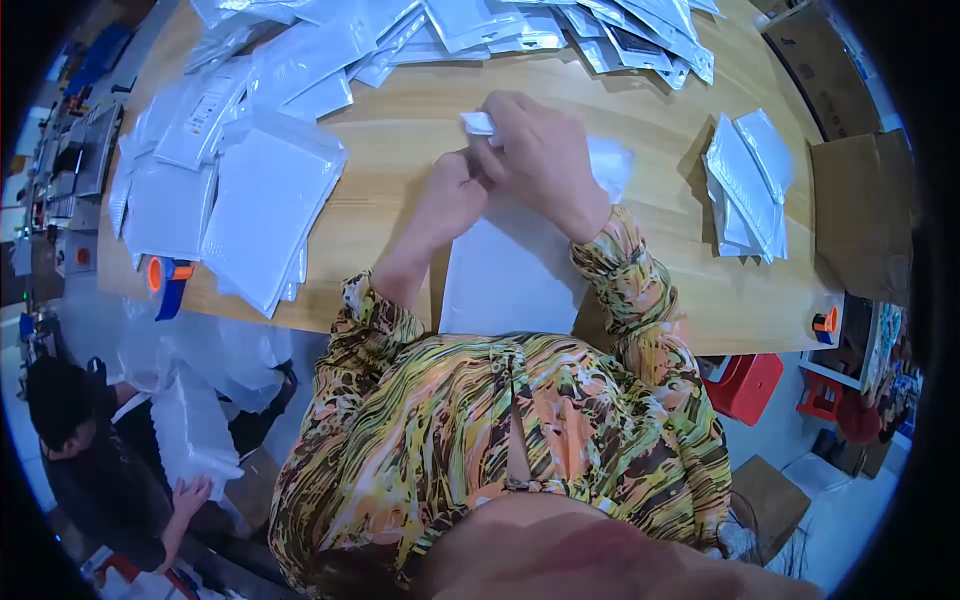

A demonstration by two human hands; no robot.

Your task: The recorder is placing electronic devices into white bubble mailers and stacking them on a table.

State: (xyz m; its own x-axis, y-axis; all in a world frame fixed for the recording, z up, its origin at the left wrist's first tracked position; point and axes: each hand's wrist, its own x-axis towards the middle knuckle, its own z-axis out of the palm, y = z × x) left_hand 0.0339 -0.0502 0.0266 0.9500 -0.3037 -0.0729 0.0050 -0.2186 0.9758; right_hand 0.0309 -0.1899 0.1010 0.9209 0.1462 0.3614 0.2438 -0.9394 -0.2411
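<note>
A white padded mailer (510,275) lies on the table right in front of me, its near end close to my body. Above its far part my right hand (545,150) is closed, with a small folded white piece (478,123) sticking out between its fingers. Whether that piece is a corner of the mailer or a loose strip, I cannot tell. My left hand (455,195) is closed too and meets the right one at the fingertips. What it pinches, if anything, is hidden.
White mailers (270,200) are piled on the left, and more packets (480,25) lie along the far side. A small stack (745,185) sits at right, near a cardboard box (862,215). Tape dispensers (170,285) stand at the table's edges. A person (95,450) handles white packaging lower left.
</note>
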